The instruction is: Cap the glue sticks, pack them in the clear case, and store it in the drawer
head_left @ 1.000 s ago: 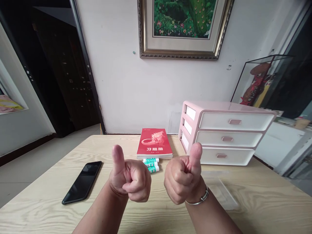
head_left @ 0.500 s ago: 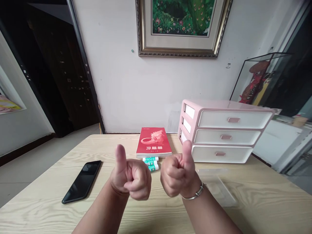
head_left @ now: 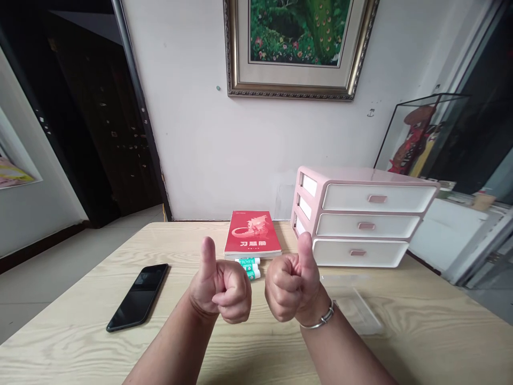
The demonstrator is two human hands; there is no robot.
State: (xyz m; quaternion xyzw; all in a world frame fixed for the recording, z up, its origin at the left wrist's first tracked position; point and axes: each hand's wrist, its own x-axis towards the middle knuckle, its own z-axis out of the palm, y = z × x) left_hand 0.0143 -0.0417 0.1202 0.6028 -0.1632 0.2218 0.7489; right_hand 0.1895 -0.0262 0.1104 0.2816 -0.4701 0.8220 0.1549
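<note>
My left hand (head_left: 222, 289) is raised above the table with its fingers curled into a fist and the thumb pointing up; nothing is in it. Mirroring it, my right hand (head_left: 290, 286) makes the same thumb-up fist, also holding nothing, and wears a silver bracelet (head_left: 321, 319) at the wrist. Just beyond the hands lie several green and white glue sticks (head_left: 253, 274), partly hidden by my left hand. Behind these rests a thick red book (head_left: 253, 232). To the left, a black smartphone (head_left: 138, 297) lies flat on the table.
A pink drawer unit (head_left: 368, 224) with three white drawers stands at the table's back right. In front of it lies a clear plastic case (head_left: 360, 310), partly behind my right forearm. The wooden table (head_left: 248, 358) meets a wall with a framed picture (head_left: 296, 88).
My left hand has shifted slightly to the right, nearer my right hand. Both thumbs stay up. The camera view has moved a little; the objects on the table lie as before.
</note>
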